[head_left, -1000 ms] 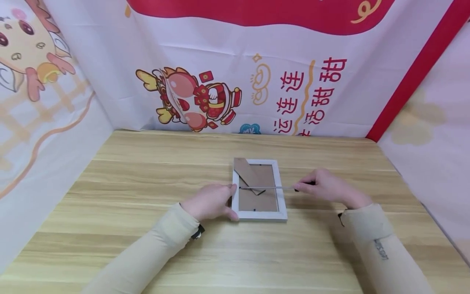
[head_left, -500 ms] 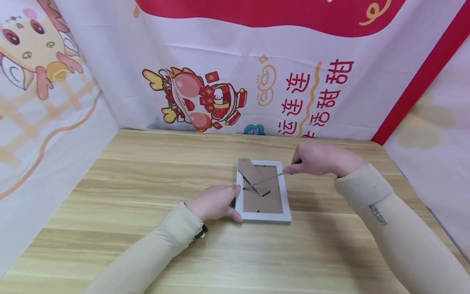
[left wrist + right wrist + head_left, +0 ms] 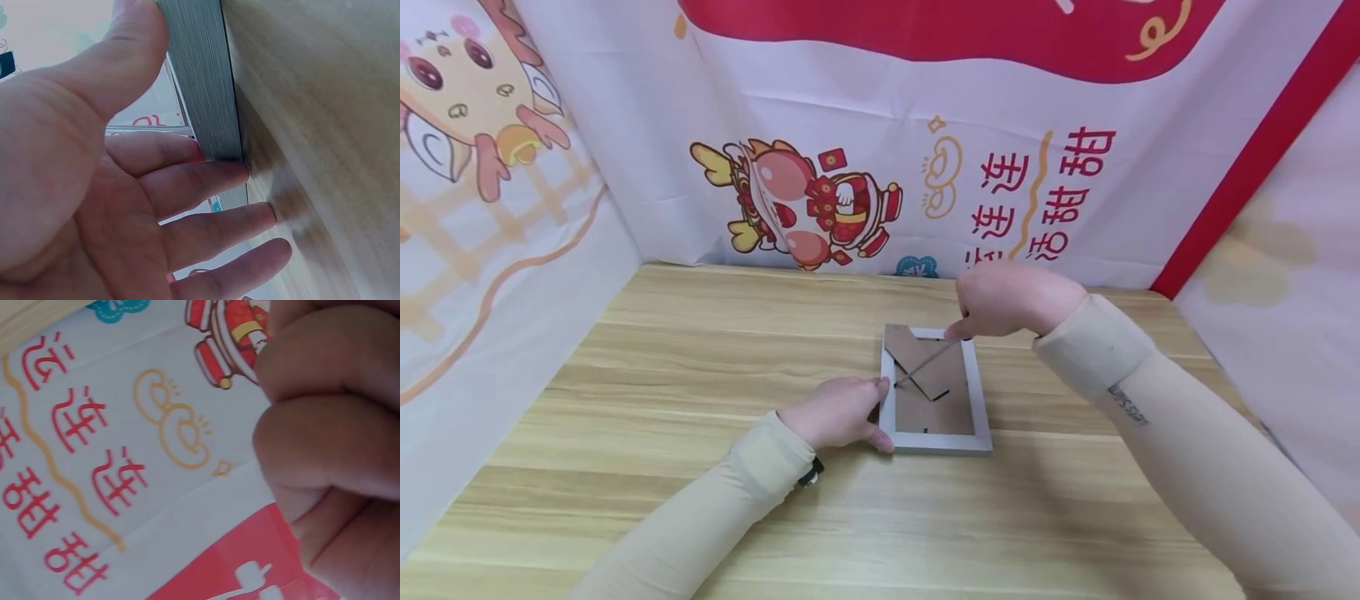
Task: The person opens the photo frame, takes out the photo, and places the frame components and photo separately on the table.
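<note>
A picture frame with a white border lies face down on the table, its brown backing board showing. A slanted brown stand leg lies over the board. My left hand steadies the frame's near left corner. In the left wrist view its fingers are spread and fairly straight, some touching the frame's grey side. My right hand grips a thin-shafted screwdriver, its tip at a small black tab on the left inner edge. The handle is hidden in the curled fingers.
The wood-grain table reaches back to a printed white and red cloth. Another printed cloth hangs along the left side, and a pale one along the right.
My right hand has risen and moved left and away from me, swinging the screwdriver shaft from level to a steep slant. Its tip stays at the same tab. My left hand keeps its hold.
</note>
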A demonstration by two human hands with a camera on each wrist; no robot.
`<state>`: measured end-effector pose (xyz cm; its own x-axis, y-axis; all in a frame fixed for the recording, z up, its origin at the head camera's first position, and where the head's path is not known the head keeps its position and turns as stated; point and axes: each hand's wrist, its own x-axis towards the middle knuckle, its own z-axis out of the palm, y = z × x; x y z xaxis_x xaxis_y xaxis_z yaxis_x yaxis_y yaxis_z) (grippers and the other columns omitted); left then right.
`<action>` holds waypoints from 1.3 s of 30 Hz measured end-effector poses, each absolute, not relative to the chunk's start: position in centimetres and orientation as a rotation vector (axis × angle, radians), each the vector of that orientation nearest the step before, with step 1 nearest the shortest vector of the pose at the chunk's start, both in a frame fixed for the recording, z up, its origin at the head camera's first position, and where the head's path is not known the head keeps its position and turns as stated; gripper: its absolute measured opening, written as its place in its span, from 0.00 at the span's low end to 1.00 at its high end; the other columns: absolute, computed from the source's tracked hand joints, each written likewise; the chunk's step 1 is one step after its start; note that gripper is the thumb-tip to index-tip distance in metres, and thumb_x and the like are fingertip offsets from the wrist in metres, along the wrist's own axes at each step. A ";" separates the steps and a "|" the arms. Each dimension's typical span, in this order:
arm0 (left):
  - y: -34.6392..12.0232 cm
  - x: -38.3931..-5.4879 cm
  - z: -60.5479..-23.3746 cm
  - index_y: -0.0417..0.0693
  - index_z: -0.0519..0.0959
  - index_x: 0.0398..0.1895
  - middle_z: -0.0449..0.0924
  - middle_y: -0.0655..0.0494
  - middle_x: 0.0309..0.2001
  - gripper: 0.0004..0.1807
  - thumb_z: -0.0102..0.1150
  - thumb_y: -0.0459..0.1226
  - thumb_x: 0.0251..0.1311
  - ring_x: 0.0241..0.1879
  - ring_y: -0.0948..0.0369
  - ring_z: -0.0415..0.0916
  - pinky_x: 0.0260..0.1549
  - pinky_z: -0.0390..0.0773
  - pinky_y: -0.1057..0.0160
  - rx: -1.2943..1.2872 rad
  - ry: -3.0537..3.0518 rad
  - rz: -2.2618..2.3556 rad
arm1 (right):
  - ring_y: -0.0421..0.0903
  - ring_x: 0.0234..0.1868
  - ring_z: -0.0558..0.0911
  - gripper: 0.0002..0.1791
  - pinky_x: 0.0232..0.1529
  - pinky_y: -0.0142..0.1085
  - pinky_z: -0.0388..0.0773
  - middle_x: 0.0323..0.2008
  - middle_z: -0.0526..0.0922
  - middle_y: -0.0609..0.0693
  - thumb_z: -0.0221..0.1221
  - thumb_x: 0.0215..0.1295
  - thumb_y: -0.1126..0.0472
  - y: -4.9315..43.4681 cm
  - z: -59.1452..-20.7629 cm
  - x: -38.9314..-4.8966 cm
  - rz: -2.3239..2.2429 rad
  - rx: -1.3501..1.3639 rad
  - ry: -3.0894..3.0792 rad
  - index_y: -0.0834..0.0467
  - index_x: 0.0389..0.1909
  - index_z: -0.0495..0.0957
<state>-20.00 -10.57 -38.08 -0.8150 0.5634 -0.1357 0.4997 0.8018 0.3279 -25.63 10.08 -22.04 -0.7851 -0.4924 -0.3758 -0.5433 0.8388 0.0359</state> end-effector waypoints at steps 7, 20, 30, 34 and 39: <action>-10.7 -20.2 -38.4 0.34 0.68 0.69 0.81 0.44 0.53 0.51 0.74 0.56 0.47 0.43 0.58 0.78 0.49 0.77 0.57 0.797 2.757 0.418 | 0.45 0.28 0.79 0.22 0.31 0.37 0.77 0.28 0.82 0.48 0.66 0.62 0.42 7.3 -20.8 -25.5 0.366 -0.700 2.653 0.57 0.43 0.82; -10.7 -20.4 -38.2 0.35 0.68 0.68 0.81 0.50 0.46 0.50 0.73 0.57 0.47 0.40 0.59 0.77 0.48 0.77 0.57 0.808 2.723 0.365 | 0.45 0.31 0.77 0.17 0.33 0.37 0.77 0.29 0.80 0.46 0.66 0.63 0.44 3.5 -19.9 -24.5 0.566 -0.753 2.636 0.54 0.38 0.81; -10.8 -20.4 -38.2 0.34 0.71 0.65 0.81 0.52 0.39 0.47 0.73 0.56 0.48 0.37 0.59 0.78 0.45 0.78 0.56 0.854 2.742 0.389 | 0.42 0.25 0.75 0.14 0.30 0.34 0.76 0.23 0.77 0.44 0.66 0.63 0.46 2.0 -19.6 -24.1 0.641 -0.809 2.634 0.52 0.28 0.81; -10.8 -20.4 -38.3 0.34 0.70 0.66 0.81 0.52 0.42 0.48 0.73 0.56 0.48 0.38 0.59 0.78 0.45 0.78 0.56 0.845 2.737 0.387 | 0.44 0.28 0.77 0.16 0.32 0.36 0.77 0.28 0.81 0.46 0.69 0.60 0.47 2.4 -19.7 -24.3 0.556 -0.799 2.674 0.54 0.41 0.83; -10.7 -20.5 -38.3 0.36 0.70 0.66 0.81 0.51 0.45 0.48 0.72 0.57 0.48 0.40 0.59 0.78 0.47 0.77 0.57 0.811 2.734 0.374 | 0.46 0.25 0.80 0.18 0.28 0.36 0.77 0.27 0.83 0.50 0.71 0.58 0.47 4.1 -19.8 -25.3 0.277 -0.665 2.690 0.55 0.40 0.81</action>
<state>-20.45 -10.75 -38.34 -0.8090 0.5605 -0.1769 0.4923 0.8106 0.3170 -25.31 4.07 -19.84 -0.8268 -0.4120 -0.3830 -0.4814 0.8704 0.1030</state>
